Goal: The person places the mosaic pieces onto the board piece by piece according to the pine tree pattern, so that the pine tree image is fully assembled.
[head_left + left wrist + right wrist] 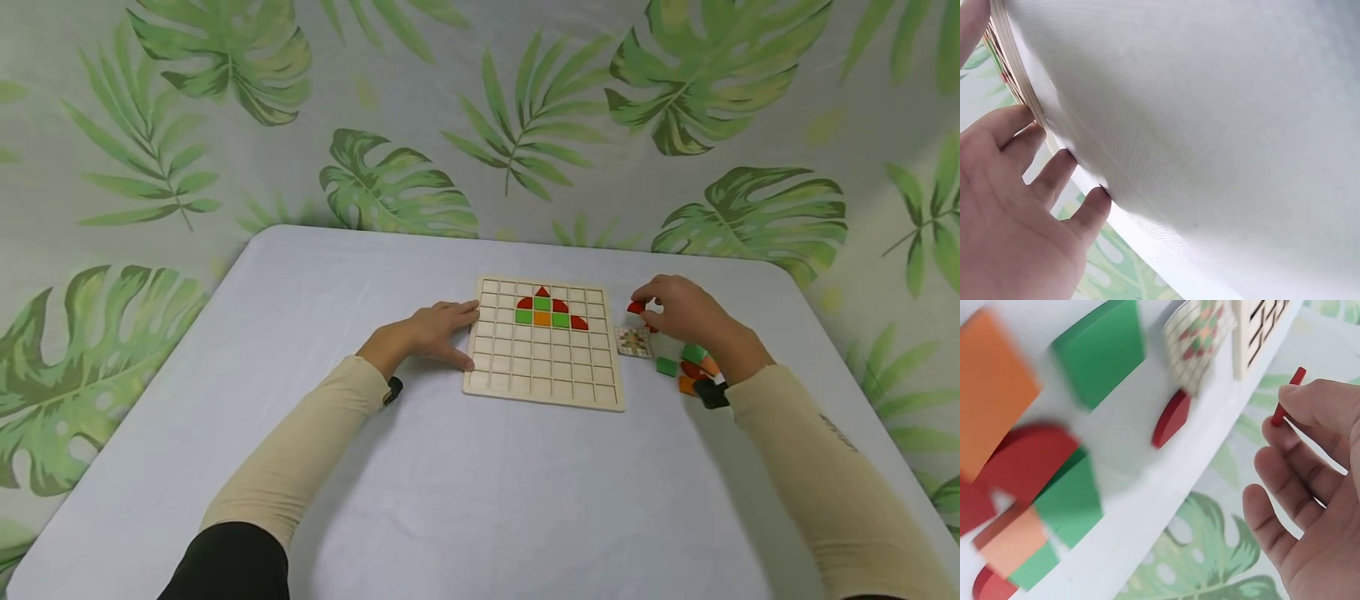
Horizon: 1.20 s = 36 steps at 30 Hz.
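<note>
A wooden grid board (536, 379) lies on the table with red, green and orange tiles set in its upper squares, a red triangle (542, 292) topmost and an orange square (542, 318) lower down. My left hand (438, 333) rests at the board's left edge, thumb and fingers spread along it. Right of the board, my right hand (684, 310) pinches a thin red tile (1289, 395) between thumb and index finger, held up off the table. Under that hand lies another red tile (1172, 419) with a curved edge, beside a small pattern card (634, 342).
Loose tiles lie in a cluster by the right wrist: a green one (666, 366), an orange one (687, 385) and several more red, green and orange pieces, some overlapping. The white-covered table (480, 500) ends at a leaf-print backdrop (405, 187) behind.
</note>
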Motion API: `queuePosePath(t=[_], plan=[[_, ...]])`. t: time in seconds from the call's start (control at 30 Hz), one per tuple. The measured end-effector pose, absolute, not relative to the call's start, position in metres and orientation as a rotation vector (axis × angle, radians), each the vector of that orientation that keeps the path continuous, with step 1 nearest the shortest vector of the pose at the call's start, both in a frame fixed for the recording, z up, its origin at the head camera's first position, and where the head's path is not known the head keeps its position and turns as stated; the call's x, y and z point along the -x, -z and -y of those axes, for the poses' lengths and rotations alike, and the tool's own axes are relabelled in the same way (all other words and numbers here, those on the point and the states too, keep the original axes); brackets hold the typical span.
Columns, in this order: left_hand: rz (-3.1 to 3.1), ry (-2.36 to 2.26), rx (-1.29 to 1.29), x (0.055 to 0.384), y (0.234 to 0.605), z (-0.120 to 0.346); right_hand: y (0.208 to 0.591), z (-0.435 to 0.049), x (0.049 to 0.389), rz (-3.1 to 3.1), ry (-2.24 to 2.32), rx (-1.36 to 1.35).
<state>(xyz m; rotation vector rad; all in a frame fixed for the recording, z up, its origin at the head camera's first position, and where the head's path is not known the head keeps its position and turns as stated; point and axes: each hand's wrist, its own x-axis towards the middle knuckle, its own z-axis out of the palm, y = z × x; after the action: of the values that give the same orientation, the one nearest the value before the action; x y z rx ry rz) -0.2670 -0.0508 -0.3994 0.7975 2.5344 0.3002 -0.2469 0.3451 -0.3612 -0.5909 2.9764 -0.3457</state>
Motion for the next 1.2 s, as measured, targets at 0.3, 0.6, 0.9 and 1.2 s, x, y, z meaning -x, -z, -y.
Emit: queuePosePath(t=[0.3, 0.6, 0.9, 1.2], plan=[[-2.532, -0.321, -0.767, 0.267, 0.401, 0.051, 0.363, -0.314, 0.256, -2.972, 0.326, 0.672], [-2.549, -0.352, -0.720, 0.268, 0.400, 0.050, 0.370, -0.275, 0.269, -2.926, 0.328, 0.642], [-2.563, -0.376, -0.739, 0.266, 0.403, 0.051, 0.376, -0.245, 0.275, -2.899, 0.391, 0.682], [-2.549, -0.388, -0.748, 0.267, 0.401, 0.053, 0.381, -0.210, 0.280, -2.845, 0.531, 0.795]])
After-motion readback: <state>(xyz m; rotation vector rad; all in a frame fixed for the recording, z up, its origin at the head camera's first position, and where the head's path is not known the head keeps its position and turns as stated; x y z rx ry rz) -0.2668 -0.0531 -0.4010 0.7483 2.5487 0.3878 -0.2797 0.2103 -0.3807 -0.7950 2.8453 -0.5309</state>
